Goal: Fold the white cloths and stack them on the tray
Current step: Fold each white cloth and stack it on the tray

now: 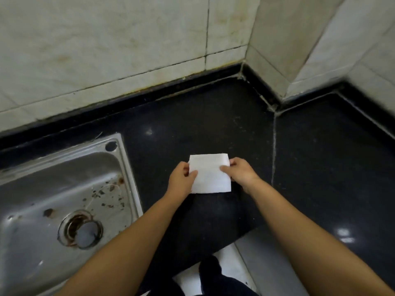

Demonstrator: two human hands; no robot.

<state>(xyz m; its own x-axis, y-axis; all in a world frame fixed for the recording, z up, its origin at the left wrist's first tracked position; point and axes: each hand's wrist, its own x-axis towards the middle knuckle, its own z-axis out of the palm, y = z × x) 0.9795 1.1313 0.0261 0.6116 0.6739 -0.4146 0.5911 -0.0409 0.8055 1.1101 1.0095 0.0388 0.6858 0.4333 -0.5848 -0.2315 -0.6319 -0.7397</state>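
Note:
A small white cloth (210, 174), folded into a rectangle, sits over the black counter (192, 129) in the middle of the head view. My left hand (181, 178) pinches its left edge with thumb on top. My right hand (240, 171) pinches its right edge the same way. Whether the cloth rests on the counter or is lifted just above it, I cannot tell. No tray is in view.
A steel sink (64, 199) with a stained basin and drain is set into the counter at the left. Pale tiled walls (128, 50) close the back and form a corner at the right. The counter's front edge runs below my forearms, with floor beneath.

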